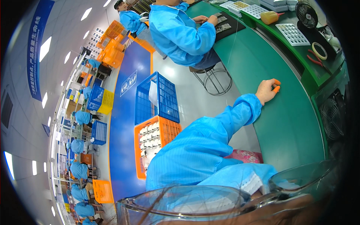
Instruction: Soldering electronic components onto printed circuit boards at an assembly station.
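Note:
My left arm, in a blue striped sleeve, reaches over the green tabletop [287,123]. At its end my left hand [267,92] rests at the table's surface, with orange covers on two fingertips. Its fingers are loosely bent, the two covered tips a little apart, and I see nothing between them. The nearest loose things are red-handled pliers [315,58] and a roll of tape [319,51] on the green shelf beyond the hand. My right hand is out of view; blue cloth and clear glasses fill the lower edge.
On the shelf stand a small black fan [306,15], a yellowish bottle [270,17] and a white tray with round pockets [292,34]. A co-worker [183,33] handles parts on a dark mat [232,28]. Blue [167,97] and orange crates [170,129] stand on the floor behind.

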The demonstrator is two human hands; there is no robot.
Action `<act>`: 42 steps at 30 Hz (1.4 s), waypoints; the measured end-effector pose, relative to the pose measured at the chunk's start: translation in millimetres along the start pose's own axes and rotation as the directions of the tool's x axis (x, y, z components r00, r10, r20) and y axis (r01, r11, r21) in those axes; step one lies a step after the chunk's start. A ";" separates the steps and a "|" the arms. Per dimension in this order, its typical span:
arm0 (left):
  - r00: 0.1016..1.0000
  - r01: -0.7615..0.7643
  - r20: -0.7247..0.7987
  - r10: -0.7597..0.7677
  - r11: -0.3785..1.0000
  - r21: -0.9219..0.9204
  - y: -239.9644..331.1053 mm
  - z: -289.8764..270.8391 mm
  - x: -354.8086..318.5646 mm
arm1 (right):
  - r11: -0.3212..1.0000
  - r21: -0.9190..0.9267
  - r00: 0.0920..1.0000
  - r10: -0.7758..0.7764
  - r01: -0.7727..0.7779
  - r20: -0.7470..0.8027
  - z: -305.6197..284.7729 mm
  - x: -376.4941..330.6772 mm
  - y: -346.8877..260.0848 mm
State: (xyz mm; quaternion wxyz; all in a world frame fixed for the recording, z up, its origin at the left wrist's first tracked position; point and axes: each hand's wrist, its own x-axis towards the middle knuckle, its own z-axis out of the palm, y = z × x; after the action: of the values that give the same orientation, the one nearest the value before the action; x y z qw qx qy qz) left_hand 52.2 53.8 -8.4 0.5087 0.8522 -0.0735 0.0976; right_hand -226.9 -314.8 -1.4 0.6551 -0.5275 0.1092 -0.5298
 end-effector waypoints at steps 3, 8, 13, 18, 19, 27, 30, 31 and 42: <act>1.000 -0.003 -0.030 0.002 1.000 -0.024 0.7 0.8 -1.1 | 0.990 -0.137 0.997 0.041 -0.032 0.060 -8.1 1.5 9.3; 0.996 -0.051 -0.067 0.051 0.999 0.007 0.6 1.5 -1.8 | 0.979 -0.197 0.990 0.081 -0.057 0.114 -12.5 2.2 13.1; 0.998 -0.012 -0.069 0.013 1.000 0.014 -0.8 1.5 -2.6 | 0.968 -0.238 0.985 0.118 -0.085 0.127 -29.5 1.7 20.8; 0.993 -0.080 -0.086 0.082 0.996 0.025 -5.3 5.1 1.3 | 0.945 -0.293 0.977 0.185 -0.147 0.106 -65.0 13.3 25.1; 0.990 -0.105 -0.097 0.106 0.994 0.016 -7.0 6.0 1.9 | 0.932 -0.308 0.969 0.230 -0.191 0.093 -69.8 14.8 21.7; 0.995 -0.089 -0.035 0.088 0.996 -0.015 -23.6 13.0 9.2 | 0.970 -0.236 0.995 0.080 -0.063 0.059 -45.9 -4.3 3.3; 0.998 0.015 0.057 -0.004 0.980 -0.197 -23.2 12.4 9.4 | 0.956 -0.293 1.000 0.021 -0.020 0.000 -59.8 -3.8 2.7; 0.999 0.012 0.045 -0.003 0.979 -0.206 -21.4 12.1 8.8 | 0.956 -0.290 0.999 0.037 -0.035 0.001 -67.6 2.6 4.2; 1.000 -0.011 0.016 0.012 0.995 -0.103 -20.8 11.8 9.5 | 0.845 -0.512 0.985 -0.091 0.154 0.146 -43.0 0.0 -14.2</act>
State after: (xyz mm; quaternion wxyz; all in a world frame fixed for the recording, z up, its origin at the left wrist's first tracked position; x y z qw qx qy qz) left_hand 67.1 52.9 -29.3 0.5507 0.8253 -0.0875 0.0896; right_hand -265.3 -337.9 -8.0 0.4579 -0.7208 0.1765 -0.4895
